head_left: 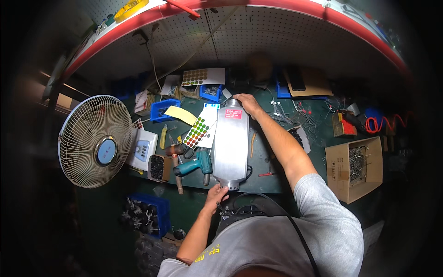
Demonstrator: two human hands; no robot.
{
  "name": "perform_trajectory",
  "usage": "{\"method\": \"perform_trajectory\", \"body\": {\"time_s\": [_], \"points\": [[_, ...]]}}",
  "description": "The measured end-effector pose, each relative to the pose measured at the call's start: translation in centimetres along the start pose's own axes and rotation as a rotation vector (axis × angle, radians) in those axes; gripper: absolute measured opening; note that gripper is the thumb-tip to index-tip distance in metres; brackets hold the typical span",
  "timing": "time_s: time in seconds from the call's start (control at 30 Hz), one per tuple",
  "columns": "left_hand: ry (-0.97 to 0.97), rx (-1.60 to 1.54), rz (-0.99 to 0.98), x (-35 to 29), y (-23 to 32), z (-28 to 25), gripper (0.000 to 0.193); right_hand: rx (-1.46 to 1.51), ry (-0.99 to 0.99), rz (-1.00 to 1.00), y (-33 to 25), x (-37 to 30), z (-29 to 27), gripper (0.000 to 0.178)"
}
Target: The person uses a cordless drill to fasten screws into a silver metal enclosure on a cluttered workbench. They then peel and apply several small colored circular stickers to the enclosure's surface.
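A long silver metal casing [231, 147] with a red label near its far end lies lengthwise in front of me, its near end reaching past the table's front edge. My right hand [247, 104] curls around the narrow neck at the far end. At the near end, my left hand [216, 198] grips the short collar with thumb and fingers. A black cord shows beside the collar. Just left of the casing lie a teal power drill [196, 165], a hammer [175, 154] and a sheet of round green and red stickers [197, 133].
A desk fan [99, 141] stands at the left, beside a box of black parts [159, 167]. Blue bins [162, 111] line the back. On the right are loose wires [302, 111], a red T-handled tool [266, 174] and a cardboard box of metal pieces [336, 171].
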State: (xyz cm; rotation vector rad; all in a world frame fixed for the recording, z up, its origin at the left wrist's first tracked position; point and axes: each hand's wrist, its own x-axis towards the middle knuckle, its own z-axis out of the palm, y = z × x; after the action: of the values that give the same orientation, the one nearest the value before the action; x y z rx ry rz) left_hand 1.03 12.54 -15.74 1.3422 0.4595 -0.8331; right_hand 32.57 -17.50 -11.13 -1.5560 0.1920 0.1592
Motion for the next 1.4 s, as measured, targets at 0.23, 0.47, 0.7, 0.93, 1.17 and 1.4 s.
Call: {"method": "perform_trajectory", "body": {"time_s": [0.23,0.47,0.7,0.93,1.17,1.4], "points": [[0.005,-0.019,0.030,0.1,0.7,1.5,0.058,0.016,-0.067,0.144,1.5,0.9,-2.1,0.045],[-0.167,0.099,-0.022,1.7,1.0,-0.4,0.057,0.007,-0.023,0.100,2.1,1.3,-2.0,0.040],[-0.289,0.251,0.101,2.9,4.6,-6.9,0.040,0.090,0.451,-0.116,5.1,-1.4,-1.7,0.026],[0.271,0.558,0.362,10.0,9.7,-15.8,0.034,0.242,0.623,0.066,5.7,-15.4,-0.7,0.019],[0.515,0.012,0.118,15.8,13.7,-11.8,0.060,0.239,0.730,0.280,7.9,-27.9,1.6,0.020],[0.635,-0.096,0.229,15.4,15.2,-8.8,0.064,0.310,0.801,0.255,6.1,-30.2,2.1,0.020]]}}
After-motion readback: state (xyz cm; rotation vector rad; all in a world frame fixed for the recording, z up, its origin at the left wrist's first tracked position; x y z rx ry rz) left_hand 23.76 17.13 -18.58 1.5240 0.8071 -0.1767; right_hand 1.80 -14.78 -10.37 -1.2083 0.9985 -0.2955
